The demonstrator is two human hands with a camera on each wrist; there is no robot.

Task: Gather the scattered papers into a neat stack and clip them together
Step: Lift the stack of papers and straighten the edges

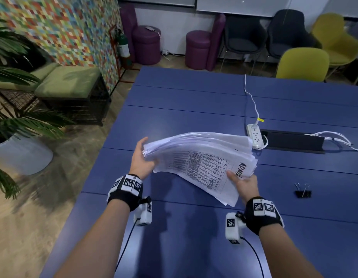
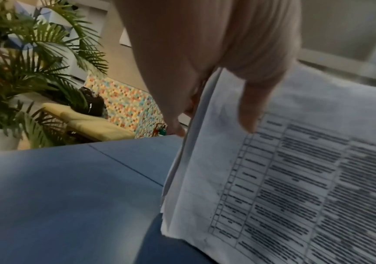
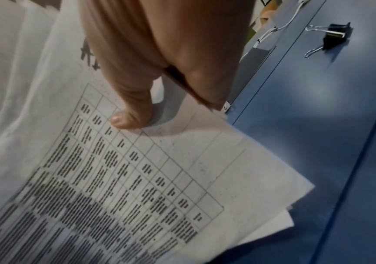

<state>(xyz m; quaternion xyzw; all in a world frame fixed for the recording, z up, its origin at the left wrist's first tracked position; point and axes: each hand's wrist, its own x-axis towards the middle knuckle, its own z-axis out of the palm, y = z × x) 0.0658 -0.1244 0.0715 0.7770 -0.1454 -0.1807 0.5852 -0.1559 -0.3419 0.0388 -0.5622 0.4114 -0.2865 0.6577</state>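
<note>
A loose, uneven stack of printed papers (image 1: 200,157) is lifted above the blue table (image 1: 194,101), its sheets fanned at the edges. My left hand (image 1: 143,157) holds the stack's left edge, thumb on top in the left wrist view, where the printed table on the top sheet of the papers (image 2: 295,178) shows. My right hand (image 1: 242,184) grips the near right side, thumb pressed on the top page of the papers (image 3: 137,169), fingers hidden beneath. A black binder clip (image 1: 303,191) lies on the table right of my right hand; the binder clip (image 3: 333,37) has its wire handles up.
A white power strip (image 1: 255,136) with its cable lies just beyond the papers, beside a black cable slot (image 1: 294,141) in the table. Yellow and dark chairs (image 1: 302,65) stand at the far edge. A potted plant (image 1: 13,117) and a green bench are left of the table.
</note>
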